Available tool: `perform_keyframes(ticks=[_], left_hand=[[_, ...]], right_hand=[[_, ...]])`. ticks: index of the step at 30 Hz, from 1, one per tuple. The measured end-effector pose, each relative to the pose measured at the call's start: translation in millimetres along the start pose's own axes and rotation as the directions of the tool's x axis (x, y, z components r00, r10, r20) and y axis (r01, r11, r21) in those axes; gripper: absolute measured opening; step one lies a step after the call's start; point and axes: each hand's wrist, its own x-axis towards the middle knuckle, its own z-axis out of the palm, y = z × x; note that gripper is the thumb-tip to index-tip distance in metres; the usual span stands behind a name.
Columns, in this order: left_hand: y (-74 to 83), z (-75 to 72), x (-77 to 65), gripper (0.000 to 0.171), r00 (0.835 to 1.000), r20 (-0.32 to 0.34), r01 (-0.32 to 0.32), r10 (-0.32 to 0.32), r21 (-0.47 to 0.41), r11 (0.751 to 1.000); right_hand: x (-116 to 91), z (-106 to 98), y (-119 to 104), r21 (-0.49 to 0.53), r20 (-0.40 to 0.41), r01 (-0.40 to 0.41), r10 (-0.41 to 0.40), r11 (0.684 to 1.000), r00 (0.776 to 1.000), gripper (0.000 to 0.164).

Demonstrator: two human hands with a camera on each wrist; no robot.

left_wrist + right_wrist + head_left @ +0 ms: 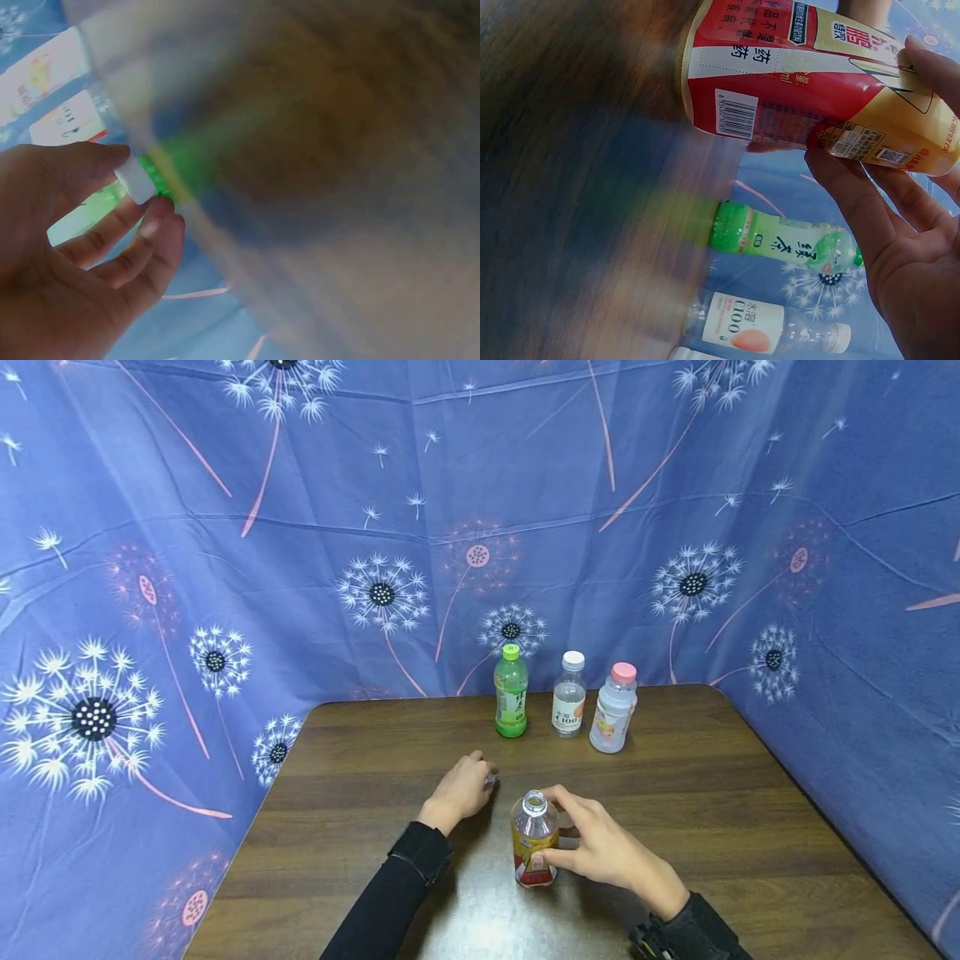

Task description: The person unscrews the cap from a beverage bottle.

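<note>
My right hand (600,847) grips a clear plastic drink bottle (536,852) with a yellow and red label, thumb on the near side and fingers around the back. The bottle stands upright at the front of the table, and its mouth is uncapped. In the right wrist view the bottle's red and gold label (780,82) shows a barcode. To the left and farther back, my left hand (459,789) pinches a small white bottle cap (136,180) between thumb and fingertips, low over the table.
Along the back of the wooden table (360,777) stand a green tea bottle (512,693), a clear bottle (568,697) with a white cap and a pale bottle (613,714) with a pink cap. A blue dandelion-print cloth (300,585) hangs behind and at both sides.
</note>
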Motion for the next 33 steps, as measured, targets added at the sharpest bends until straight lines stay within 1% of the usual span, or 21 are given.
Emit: perform_keyframes(ticks=[3, 7, 9, 12, 16, 18, 20, 23, 26, 27, 28, 30, 33], left_hand=[[3.3, -10.6, -3.2, 0.027, 1.0, -0.009, -0.029, 0.029, -0.061, 0.998], [12.2, -28.5, -8.6, 0.028, 0.998, -0.012, -0.055, 0.054, -0.157, 0.986], [17.2, -39.1, -13.1, 0.028, 0.997, -0.032, -0.08, 0.075, -0.199, 0.977], [25.7, -55.8, -21.7, 0.029, 0.991, -0.066, -0.129, 0.116, -0.248, 0.96], [38.9, -76.1, -35.3, 0.03, 0.976, -0.126, -0.21, 0.179, -0.295, 0.932], [46.3, -85.6, -42.4, 0.03, 0.963, -0.165, -0.255, 0.211, -0.317, 0.914], [53.5, -94.3, -48.9, 0.03, 0.944, -0.211, -0.313, 0.254, -0.33, 0.891], [64.2, -104.2, -56.2, 0.032, 0.903, -0.277, -0.409, 0.328, -0.321, 0.854], [73.5, -109.4, -61.7, 0.033, 0.86, -0.305, -0.493, 0.409, -0.285, 0.822], [76.0, -110.1, -62.8, 0.034, 0.85, -0.307, -0.511, 0.429, -0.273, 0.815], [78.0, -110.4, -64.1, 0.034, 0.841, -0.306, -0.525, 0.446, -0.262, 0.81], [80.8, -110.9, -66.0, 0.034, 0.832, -0.303, -0.539, 0.464, -0.246, 0.806], [82.3, -110.8, -66.9, 0.034, 0.83, -0.307, -0.54, 0.466, -0.226, 0.811]], right_hand=[[-0.1, 1.1, 0.9, 0.02, -0.004, 0.002, -0.002, 1.0, 1.0, 0.063], [-0.8, 1.8, 3.0, 0.052, -0.004, -0.01, 0.011, 0.999, 1.0, 0.063], [-0.9, 2.2, 2.7, 0.054, -0.004, -0.018, 0.018, 0.998, 1.0, 0.063], [-0.8, 2.2, 1.9, 0.055, -0.002, 0.002, -0.002, 0.998, 1.0, 0.063], [-0.1, 1.8, 0.2, 0.064, -0.009, 0.048, -0.048, 0.997, 0.999, 0.062], [0.6, 1.4, -0.8, 0.068, -0.014, 0.051, -0.05, 0.996, 0.999, 0.062], [0.9, 0.6, -1.3, 0.066, -0.014, 0.048, -0.047, 0.997, 0.999, 0.062], [0.6, -0.3, -2.0, 0.062, -0.008, 0.033, -0.033, 0.998, 0.999, 0.061], [-0.9, 0.0, -2.6, 0.067, -0.007, 0.047, -0.046, 0.997, 0.999, 0.062], [-1.5, 0.2, -2.8, 0.069, -0.009, 0.049, -0.048, 0.996, 0.999, 0.063], [-1.9, 0.4, -3.0, 0.07, -0.014, 0.059, -0.058, 0.996, 0.998, 0.063], [-2.8, 0.8, -3.3, 0.069, -0.023, 0.061, -0.06, 0.996, 0.998, 0.064], [-3.3, 0.8, -3.7, 0.06, -0.035, 0.061, -0.059, 0.996, 0.998, 0.065]])
